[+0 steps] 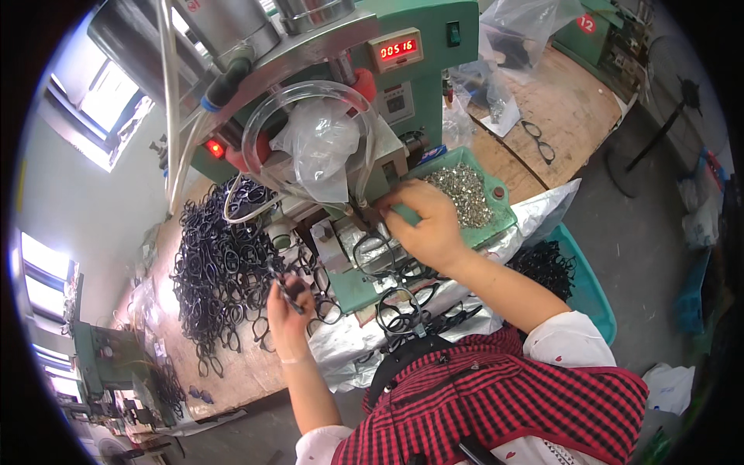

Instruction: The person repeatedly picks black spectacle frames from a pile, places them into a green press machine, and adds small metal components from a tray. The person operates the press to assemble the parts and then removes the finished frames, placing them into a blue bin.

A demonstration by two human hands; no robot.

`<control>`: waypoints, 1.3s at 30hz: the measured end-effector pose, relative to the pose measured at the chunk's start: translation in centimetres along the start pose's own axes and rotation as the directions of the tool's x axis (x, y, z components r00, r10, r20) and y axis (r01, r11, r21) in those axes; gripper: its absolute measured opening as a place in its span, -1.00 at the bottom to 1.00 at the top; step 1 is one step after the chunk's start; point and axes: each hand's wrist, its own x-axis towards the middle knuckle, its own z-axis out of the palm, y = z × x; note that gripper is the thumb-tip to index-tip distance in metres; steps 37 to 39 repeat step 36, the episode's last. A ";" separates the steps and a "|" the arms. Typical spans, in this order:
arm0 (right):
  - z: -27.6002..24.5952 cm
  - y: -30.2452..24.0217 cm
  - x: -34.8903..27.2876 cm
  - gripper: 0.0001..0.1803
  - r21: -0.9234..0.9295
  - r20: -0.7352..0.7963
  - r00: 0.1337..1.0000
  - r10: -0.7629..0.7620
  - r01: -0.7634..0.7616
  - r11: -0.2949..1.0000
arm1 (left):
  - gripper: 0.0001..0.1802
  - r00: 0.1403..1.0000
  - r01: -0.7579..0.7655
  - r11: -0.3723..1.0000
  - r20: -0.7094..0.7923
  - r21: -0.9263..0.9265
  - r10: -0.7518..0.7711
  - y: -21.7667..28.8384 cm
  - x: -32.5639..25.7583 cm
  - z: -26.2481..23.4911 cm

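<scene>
My right hand (428,223) is closed in a pinch at the working head of a green bench press (426,93). From its fingertips hangs a black eyeglass frame (358,252), one rim showing over the press base. My left hand (291,308) is raised beside the base with its fingers curled round a slim dark piece (288,293); seen nearly edge-on, its kind is unclear. Just beyond that hand lies a large heap of black eyeglass frames (221,267). A green tray (496,213) full of small shiny metal parts sits right of my right hand.
More eyeglass frames (403,310) lie on silver foil (341,353) close to my body. A teal bin (597,298) with dark frames stands at the right. Clear tubing (252,128) and a plastic bag (322,143) hang before the press. One frame (538,143) rests on the far-right tabletop.
</scene>
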 end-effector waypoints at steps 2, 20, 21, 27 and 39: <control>0.8 -0.4 -1.3 -0.74 0.095 -0.044 0.992 0.119 -0.114 0.989 | -0.76 0.998 0.050 0.989 0.045 -0.136 -0.045 -3.1 -2.1 0.5; -1.0 -4.1 -1.9 -0.42 0.263 0.173 0.957 0.232 -0.272 0.926 | -0.89 0.148 -0.856 -0.499 0.989 0.133 0.010 -12.3 -6.0 11.1; -1.6 -2.8 -1.5 -0.46 0.270 0.227 0.951 0.212 -0.271 0.924 | -0.85 0.178 -0.843 -0.528 0.980 0.108 -0.083 -12.2 -5.6 11.3; -8.1 8.1 -4.1 -0.62 -0.349 -0.227 0.931 0.284 -0.350 0.869 | -0.71 0.119 -0.788 -0.608 0.946 -0.095 -0.302 -12.2 -2.4 11.4; -3.7 8.3 -2.2 -0.79 -0.727 0.195 0.980 0.032 0.122 0.675 | -0.69 0.217 -0.767 -0.642 0.938 -0.007 -0.270 -12.7 -2.7 9.5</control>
